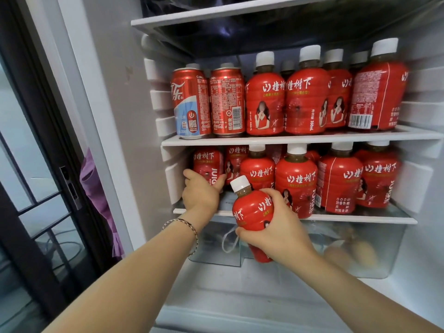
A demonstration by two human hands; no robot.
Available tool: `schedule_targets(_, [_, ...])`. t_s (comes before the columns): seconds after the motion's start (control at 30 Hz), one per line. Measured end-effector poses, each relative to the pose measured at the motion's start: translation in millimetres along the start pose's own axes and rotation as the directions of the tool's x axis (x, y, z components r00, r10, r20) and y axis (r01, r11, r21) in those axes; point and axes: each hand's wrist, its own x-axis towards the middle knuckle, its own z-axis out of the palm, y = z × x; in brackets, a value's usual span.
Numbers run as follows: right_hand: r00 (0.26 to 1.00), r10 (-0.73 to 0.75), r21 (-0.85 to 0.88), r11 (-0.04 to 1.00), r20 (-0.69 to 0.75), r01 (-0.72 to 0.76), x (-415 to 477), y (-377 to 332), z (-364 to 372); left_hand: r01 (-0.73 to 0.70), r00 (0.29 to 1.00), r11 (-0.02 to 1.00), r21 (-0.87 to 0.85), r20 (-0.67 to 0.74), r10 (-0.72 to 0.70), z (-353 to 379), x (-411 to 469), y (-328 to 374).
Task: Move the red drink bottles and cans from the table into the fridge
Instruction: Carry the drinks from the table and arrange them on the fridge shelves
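Stocking well advanced by the look of it, red cans [207, 102] and stored bottles [265, 104] crowding two shelves of the fridge [125, 92], right hand [276, 227] clasped round a loose bottle [249, 207] just before the lower shelf [360, 218], left hand [199, 193] gripping the leftmost bottle [207, 162] there, tabletop unseen.

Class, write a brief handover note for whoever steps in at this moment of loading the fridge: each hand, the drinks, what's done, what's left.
Left hand grips a red plastic bottle at the left end of the lower white shelf. Right hand holds a tilted white-capped red bottle in front of that shelf, not yet placed.
Done: two red metal cans and red bottles stand on the upper white shelf; more bottles line the lower one.
Left: shelve the held bottle; the table is out of view, so check it.
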Motion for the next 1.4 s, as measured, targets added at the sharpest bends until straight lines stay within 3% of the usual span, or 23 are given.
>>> schedule_targets(0.17, [1.0,-0.012,0.012,1.0,-0.009,0.012,-1.2,-0.2,0.8,-0.147,0.987,0.988,-0.049,-0.068,0.144,-2.1,-29.9,-21.8])
schedule_targets(0.43, [1.0,0.004,-0.005,1.0,0.019,-0.004,0.6,0.5,-0.7,0.012,0.991,0.998,0.057,0.134,-0.02,-5.9,6.5,-7.5])
schedule_targets(0.53, [1.0,-0.002,0.009,1.0,0.031,0.002,0.5,0.0,-1.6,-0.058,0.992,0.965,0.256,0.126,0.026,-11.4,15.4,-1.0])
schedule_targets(0.6, [0.999,-0.001,0.012,1.0,0.036,0.0,0.2,-0.8,-3.2,-0.173,0.983,0.854,0.491,0.138,0.12,-17.1,11.6,0.0])
schedule_targets(0.67, [0.999,-0.003,0.013,1.0,0.035,0.003,-0.8,-2.2,-4.4,-0.282,0.959,0.78,0.558,0.167,0.227,-21.2,1.8,-3.7])
schedule_targets(0.77, [1.0,-0.015,0.076,0.997,-0.014,0.016,-6.0,-3.9,-0.5,-0.428,0.903,0.811,0.399,0.152,0.402,-33.9,-17.3,-16.7])
schedule_targets(0.9, [0.993,-0.11,0.239,0.964,-0.052,0.119,-10.2,-27.5,23.4,-0.568,0.821,0.821,0.054,-0.032,0.57,-58.6,-43.5,-30.3])
schedule_targets(0.97, [0.985,-0.16,0.296,0.94,-0.059,0.17,0.9,-42.9,41.9,-0.502,0.865,0.849,-0.164,-0.087,0.495,-69.2,-48.9,-29.5])
schedule_targets(1.03, [0.983,-0.168,0.331,0.926,-0.076,0.183,17.4,-54.0,58.0,-0.331,0.943,0.898,-0.289,-0.091,0.319,-75.2,-45.4,-29.9])
schedule_targets(1.13, [0.979,-0.187,0.296,0.933,-0.086,0.204,40.4,-57.7,71.7,-0.303,0.951,0.92,-0.249,-0.021,0.308,-75.1,-41.9,-35.9])
schedule_targets(1.23, [0.981,-0.193,0.262,0.947,0.001,0.186,56.6,-52.6,78.8,-0.283,0.955,0.922,-0.264,0.013,0.296,-73.1,-39.8,-39.6])
schedule_targets(1.4, [0.984,-0.076,-0.004,0.997,0.162,0.078,72.2,-55.3,78.1,-0.374,0.92,0.881,-0.29,0.0,0.391,-72.3,-39.3,-39.2])
